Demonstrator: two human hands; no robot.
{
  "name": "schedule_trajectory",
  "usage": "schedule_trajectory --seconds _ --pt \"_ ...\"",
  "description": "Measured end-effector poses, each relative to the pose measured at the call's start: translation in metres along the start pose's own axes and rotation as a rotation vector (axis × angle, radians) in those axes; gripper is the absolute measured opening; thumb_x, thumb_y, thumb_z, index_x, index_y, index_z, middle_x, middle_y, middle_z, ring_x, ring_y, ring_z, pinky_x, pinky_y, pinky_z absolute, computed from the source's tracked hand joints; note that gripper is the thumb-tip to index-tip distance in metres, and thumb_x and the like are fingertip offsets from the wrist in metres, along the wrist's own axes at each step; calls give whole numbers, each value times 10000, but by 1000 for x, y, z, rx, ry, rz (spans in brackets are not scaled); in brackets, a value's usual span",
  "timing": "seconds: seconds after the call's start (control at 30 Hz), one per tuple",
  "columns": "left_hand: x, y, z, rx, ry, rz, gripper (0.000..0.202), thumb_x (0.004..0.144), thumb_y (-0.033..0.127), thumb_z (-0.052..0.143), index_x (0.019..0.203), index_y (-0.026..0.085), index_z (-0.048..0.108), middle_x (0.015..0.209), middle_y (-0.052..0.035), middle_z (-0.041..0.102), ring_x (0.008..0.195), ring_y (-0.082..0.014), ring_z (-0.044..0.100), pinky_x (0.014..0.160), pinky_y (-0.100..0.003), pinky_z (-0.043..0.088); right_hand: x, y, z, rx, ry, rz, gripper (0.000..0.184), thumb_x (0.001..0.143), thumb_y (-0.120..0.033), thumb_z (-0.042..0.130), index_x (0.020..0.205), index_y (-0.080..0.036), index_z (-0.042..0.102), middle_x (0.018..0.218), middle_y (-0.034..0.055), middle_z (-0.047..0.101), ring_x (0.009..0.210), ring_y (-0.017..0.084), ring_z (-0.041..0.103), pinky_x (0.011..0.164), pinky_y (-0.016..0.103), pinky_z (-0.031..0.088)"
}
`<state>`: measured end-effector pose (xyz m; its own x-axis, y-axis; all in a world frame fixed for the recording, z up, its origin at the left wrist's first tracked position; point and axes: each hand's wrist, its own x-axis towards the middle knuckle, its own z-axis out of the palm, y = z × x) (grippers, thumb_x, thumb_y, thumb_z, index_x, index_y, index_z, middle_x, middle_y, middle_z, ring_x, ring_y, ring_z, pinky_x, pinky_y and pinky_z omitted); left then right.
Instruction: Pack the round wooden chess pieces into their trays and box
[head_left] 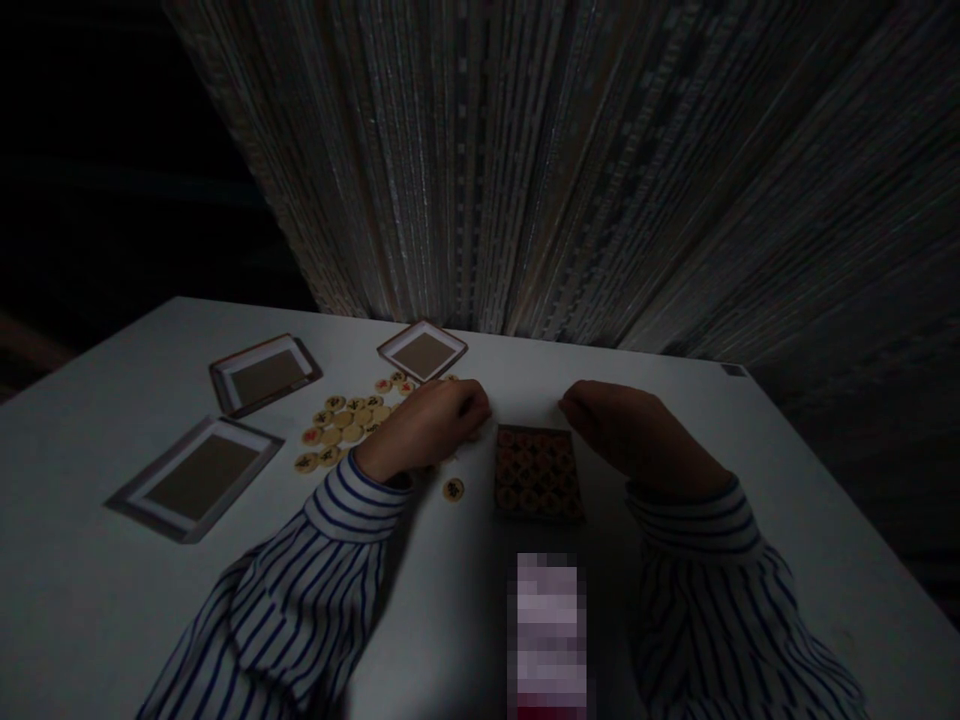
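A small square box [538, 472] packed with round game pieces marked in red sits on the white table [90, 580] in front of me. My left hand [430, 424] rests just left of its far corner, fingers curled closed; what they hold is hidden. My right hand [626, 425] is curled closed to the right of the box, its fingertips near the far right corner. A loose heap of pale round pieces [346, 420] with red and black marks lies left of my left hand. One single piece [453, 489] lies beside the box.
Three flat brown-and-white trays lie on the table: one near left [196, 478], one further back [264, 373], a small one [422, 350] behind the heap. A tall stack of ribbed cardboard sheets [600, 160] rises behind the table. The room is dim.
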<state>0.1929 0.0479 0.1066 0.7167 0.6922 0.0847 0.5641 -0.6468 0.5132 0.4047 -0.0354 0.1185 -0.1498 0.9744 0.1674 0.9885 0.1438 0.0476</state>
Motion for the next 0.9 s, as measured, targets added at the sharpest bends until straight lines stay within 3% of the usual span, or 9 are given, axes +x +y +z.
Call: schedule_trajectory --seconds 0.5,0.9 --pt "-2 -8 -10 -32 25 -17 265 821 296 380 815 163 609 746 -27 643 662 -149 561 587 -239 389 3 -6 0 91 42 -47 228 841 -209 365 810 -157 585 802 62 624 719 153 543 638 250 357" --pt "-3 -8 -12 -58 71 -18 241 776 231 444 969 176 577 784 -24 633 707 -153 572 611 -238 410 3 -10 -2 255 212 -134 179 821 -185 430 895 -158 591 807 52 631 727 148 564 662 256 428"
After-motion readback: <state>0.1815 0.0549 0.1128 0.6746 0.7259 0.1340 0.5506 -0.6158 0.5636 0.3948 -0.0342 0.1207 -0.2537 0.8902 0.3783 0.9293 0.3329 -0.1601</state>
